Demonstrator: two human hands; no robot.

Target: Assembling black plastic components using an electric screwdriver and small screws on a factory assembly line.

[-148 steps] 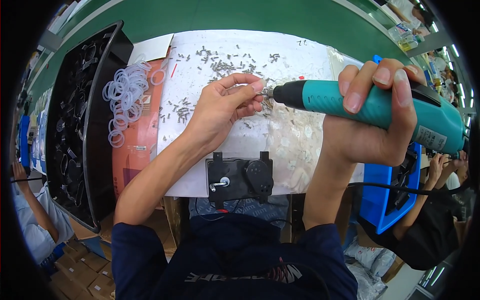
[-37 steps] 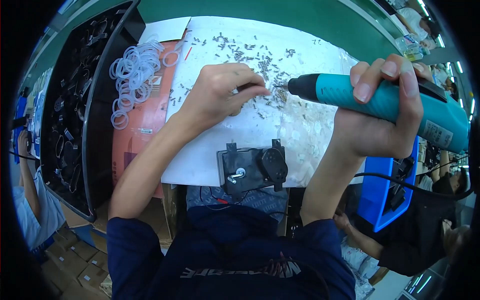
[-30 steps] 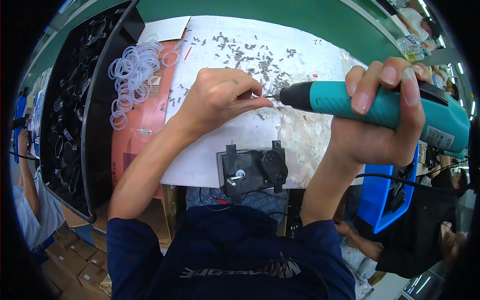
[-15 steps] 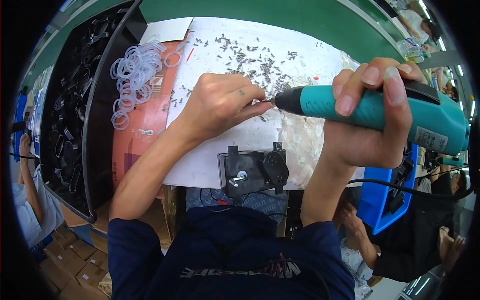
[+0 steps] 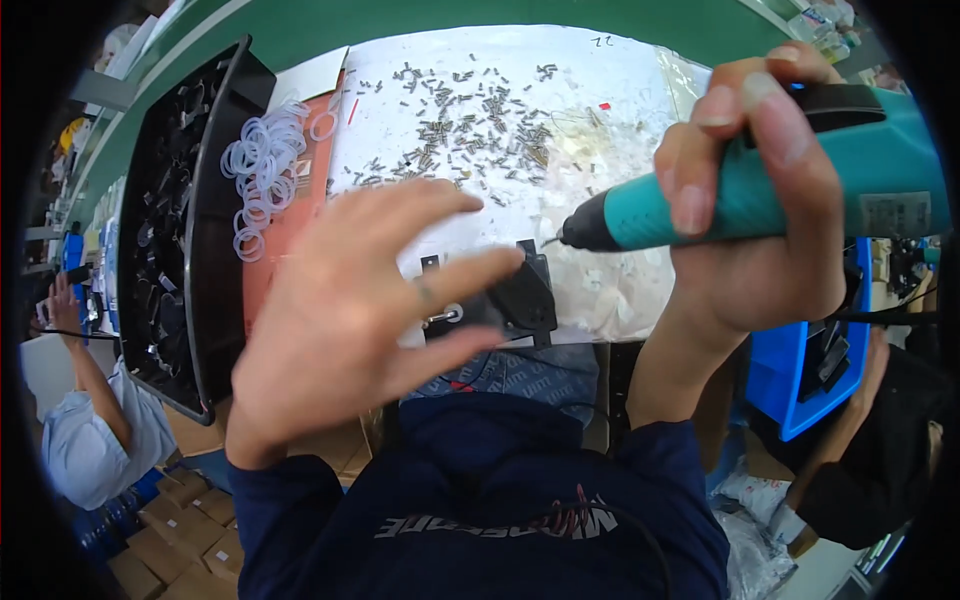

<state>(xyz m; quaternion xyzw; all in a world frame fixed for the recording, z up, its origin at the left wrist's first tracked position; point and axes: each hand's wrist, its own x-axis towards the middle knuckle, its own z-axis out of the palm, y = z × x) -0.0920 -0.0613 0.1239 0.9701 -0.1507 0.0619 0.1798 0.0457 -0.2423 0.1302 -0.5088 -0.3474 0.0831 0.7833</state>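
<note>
My right hand (image 5: 755,215) is wrapped round a teal electric screwdriver (image 5: 640,212), held level with its black nose and thin bit to the left. Whether a screw sits on the bit is too small to tell. My left hand (image 5: 345,310), smeared by motion, spreads its fingers over a black plastic housing (image 5: 528,300) near the table's front edge and covers much of it. A metal shaft (image 5: 446,315) on the housing shows between the fingers. The bit tip is just above the housing's right side, apart from it. Many small screws (image 5: 490,125) lie scattered beyond my hands.
At the left stands a deep black bin (image 5: 200,270) of dark parts, beside clear plastic rings (image 5: 265,160) on orange cardboard (image 5: 285,225). A blue bin (image 5: 785,385) is at the right. Other people's arms show at both sides, with a black cable (image 5: 885,318) at right.
My left hand has come away from the screwdriver tip, moved nearer me over the housing and spread its fingers. The screwdriver's tip has dropped towards the housing.
</note>
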